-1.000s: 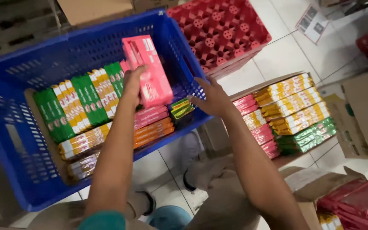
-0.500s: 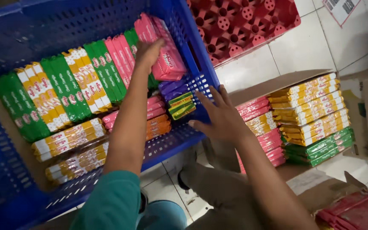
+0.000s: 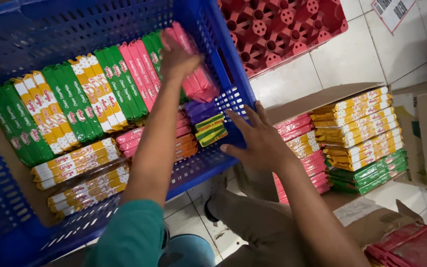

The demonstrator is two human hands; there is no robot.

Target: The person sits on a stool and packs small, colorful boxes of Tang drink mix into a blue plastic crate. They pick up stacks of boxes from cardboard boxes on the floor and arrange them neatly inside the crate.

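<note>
My left hand (image 3: 176,57) presses a pink pack of wafers (image 3: 198,79) down into the far right end of the row standing in the blue plastic crate (image 3: 35,34). That row holds green, yellow-white and pink packs (image 3: 85,96) on edge. My right hand (image 3: 258,136) rests with fingers spread against the crate's near right corner, holding nothing. Flat orange, pink and yellow packs (image 3: 82,160) lie in front of the row, and a small purple, green and yellow stack (image 3: 208,123) sits under my left hand.
A cardboard box (image 3: 352,133) to the right holds stacks of yellow, pink and green packs. A red plastic pallet (image 3: 277,27) lies behind on the white tiled floor. More pink packs (image 3: 411,244) sit at the bottom right. My legs and shoes are below.
My left hand has carried the pink pack from above the crate down into the row's right end and now pushes on it. My right hand stays at the crate's corner.
</note>
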